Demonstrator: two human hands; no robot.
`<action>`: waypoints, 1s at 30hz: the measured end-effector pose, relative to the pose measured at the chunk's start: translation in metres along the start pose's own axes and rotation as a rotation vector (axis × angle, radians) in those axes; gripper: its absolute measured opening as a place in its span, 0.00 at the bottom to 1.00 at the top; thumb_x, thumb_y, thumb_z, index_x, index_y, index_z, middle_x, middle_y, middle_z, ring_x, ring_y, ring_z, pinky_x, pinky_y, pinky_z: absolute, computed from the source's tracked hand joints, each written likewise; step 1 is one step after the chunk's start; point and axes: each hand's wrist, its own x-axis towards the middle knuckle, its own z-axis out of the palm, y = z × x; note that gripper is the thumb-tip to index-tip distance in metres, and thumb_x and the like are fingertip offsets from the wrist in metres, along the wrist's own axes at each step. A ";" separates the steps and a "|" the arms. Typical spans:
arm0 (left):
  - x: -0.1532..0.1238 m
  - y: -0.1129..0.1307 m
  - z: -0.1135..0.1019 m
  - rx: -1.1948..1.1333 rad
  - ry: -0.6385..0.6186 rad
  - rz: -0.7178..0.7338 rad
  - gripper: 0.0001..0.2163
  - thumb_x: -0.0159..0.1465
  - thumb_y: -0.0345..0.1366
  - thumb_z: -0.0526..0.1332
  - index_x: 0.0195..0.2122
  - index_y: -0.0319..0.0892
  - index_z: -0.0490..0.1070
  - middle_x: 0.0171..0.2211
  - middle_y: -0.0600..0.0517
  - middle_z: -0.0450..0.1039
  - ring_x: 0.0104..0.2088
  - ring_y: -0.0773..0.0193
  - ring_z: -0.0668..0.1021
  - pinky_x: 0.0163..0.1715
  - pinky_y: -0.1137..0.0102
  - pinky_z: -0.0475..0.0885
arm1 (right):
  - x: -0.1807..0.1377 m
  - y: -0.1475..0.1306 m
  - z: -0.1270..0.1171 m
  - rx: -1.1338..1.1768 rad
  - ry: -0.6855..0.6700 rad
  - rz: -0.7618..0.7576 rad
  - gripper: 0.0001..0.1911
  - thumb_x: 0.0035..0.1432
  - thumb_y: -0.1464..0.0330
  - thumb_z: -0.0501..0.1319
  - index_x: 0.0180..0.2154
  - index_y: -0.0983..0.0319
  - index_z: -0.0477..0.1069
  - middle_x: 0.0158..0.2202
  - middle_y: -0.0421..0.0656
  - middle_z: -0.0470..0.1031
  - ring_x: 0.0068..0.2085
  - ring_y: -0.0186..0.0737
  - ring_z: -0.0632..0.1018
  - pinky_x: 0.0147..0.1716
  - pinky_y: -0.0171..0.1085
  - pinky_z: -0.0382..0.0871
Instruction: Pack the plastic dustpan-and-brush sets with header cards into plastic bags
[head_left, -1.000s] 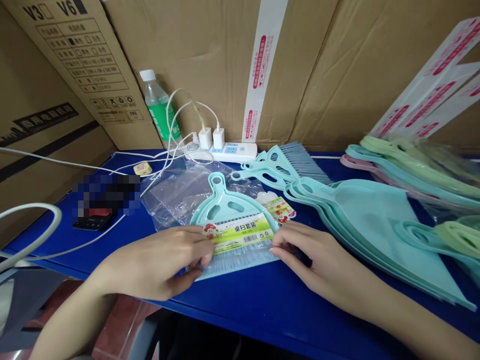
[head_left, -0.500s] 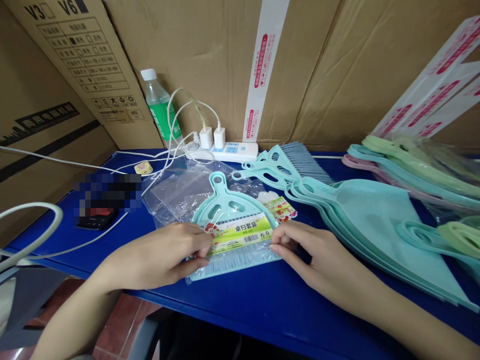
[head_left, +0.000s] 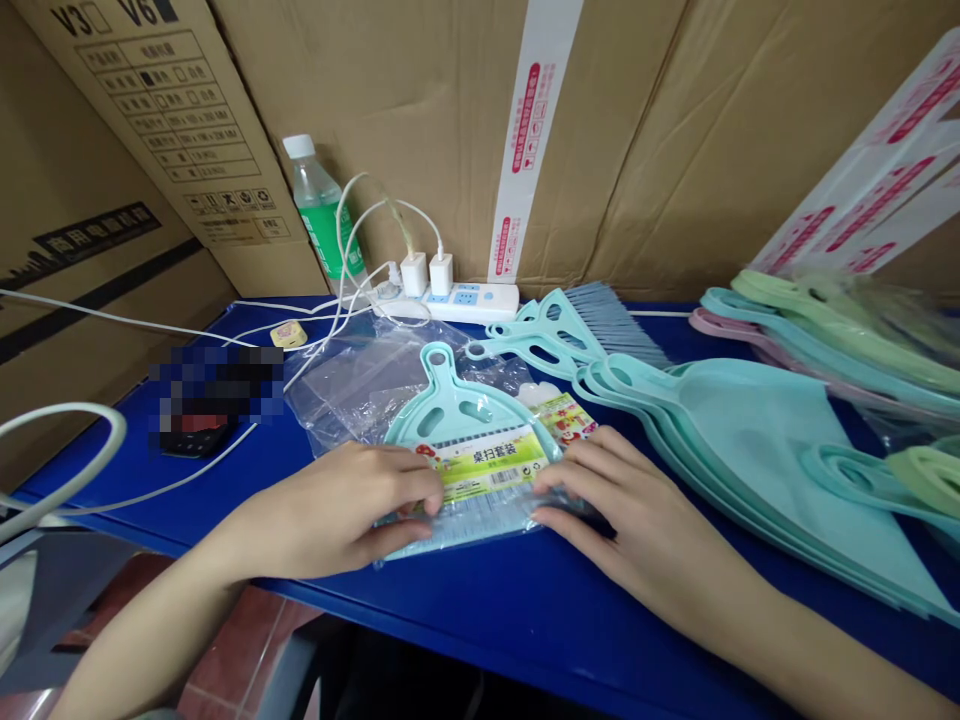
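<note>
A light-teal dustpan (head_left: 454, 408) with a grey-bristled brush (head_left: 480, 508) lies in a clear plastic bag, handle pointing away from me. Across it runs a yellow-green printed label (head_left: 491, 462). My left hand (head_left: 367, 500) is curled over the left side of this packaged set, thumb and fingers closed on the plastic. On the right side rests my right hand (head_left: 615, 500), its fingers loosely bent and apart, fingertips touching the bag. Under and beside it, another printed card (head_left: 564, 415) shows. Loose clear plastic bags (head_left: 341, 385) are spread behind the set.
Stacked teal dustpans (head_left: 750, 420) and teal brushes (head_left: 559, 325) lie to the right. More bagged sets (head_left: 825, 310) sit beyond. A power strip (head_left: 480, 302) with chargers and white cables, and a bottle (head_left: 322, 220), stand at the back against cardboard boxes (head_left: 420, 110).
My right hand's fingers have loosened from a pinch at the bag's edge and spread over its right side. My left hand has shifted slightly right over the bag.
</note>
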 end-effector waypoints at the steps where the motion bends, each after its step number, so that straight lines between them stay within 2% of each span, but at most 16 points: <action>1: 0.000 0.000 0.000 0.002 0.003 0.003 0.05 0.70 0.32 0.55 0.37 0.43 0.69 0.34 0.51 0.73 0.32 0.63 0.75 0.30 0.70 0.65 | 0.000 0.000 0.000 -0.013 0.011 -0.019 0.09 0.65 0.69 0.56 0.32 0.59 0.71 0.32 0.44 0.75 0.36 0.44 0.72 0.38 0.43 0.70; 3: 0.001 0.001 0.001 -0.001 0.013 0.009 0.04 0.69 0.32 0.57 0.42 0.43 0.70 0.38 0.50 0.73 0.35 0.61 0.76 0.32 0.69 0.67 | 0.000 0.001 -0.001 -0.022 0.019 -0.059 0.10 0.66 0.69 0.56 0.31 0.58 0.70 0.32 0.44 0.75 0.37 0.44 0.72 0.39 0.44 0.69; 6: 0.003 0.001 0.003 -0.042 0.012 0.021 0.09 0.66 0.29 0.60 0.47 0.43 0.69 0.42 0.48 0.74 0.39 0.59 0.77 0.37 0.68 0.69 | 0.000 0.001 -0.001 -0.011 0.005 -0.096 0.10 0.67 0.69 0.55 0.31 0.58 0.68 0.32 0.42 0.75 0.37 0.43 0.72 0.41 0.44 0.67; 11: 0.005 0.002 0.003 -0.090 -0.017 0.029 0.04 0.67 0.27 0.59 0.40 0.41 0.72 0.37 0.50 0.74 0.35 0.63 0.76 0.34 0.71 0.68 | -0.002 0.001 0.000 0.037 -0.012 -0.111 0.10 0.68 0.71 0.54 0.31 0.58 0.65 0.29 0.38 0.73 0.34 0.40 0.71 0.40 0.42 0.64; 21: 0.006 0.004 0.002 -0.122 -0.006 0.043 0.07 0.70 0.29 0.55 0.35 0.42 0.70 0.29 0.54 0.72 0.29 0.65 0.73 0.30 0.72 0.64 | 0.000 0.002 0.001 0.057 -0.017 -0.140 0.11 0.69 0.74 0.52 0.32 0.59 0.62 0.29 0.38 0.71 0.31 0.36 0.72 0.37 0.38 0.62; 30: 0.004 -0.002 0.007 -0.093 0.008 -0.046 0.07 0.71 0.29 0.52 0.35 0.42 0.66 0.32 0.53 0.69 0.30 0.65 0.72 0.30 0.71 0.62 | 0.001 -0.002 0.004 0.121 0.032 -0.044 0.12 0.67 0.76 0.52 0.31 0.58 0.63 0.28 0.38 0.72 0.30 0.37 0.73 0.33 0.36 0.66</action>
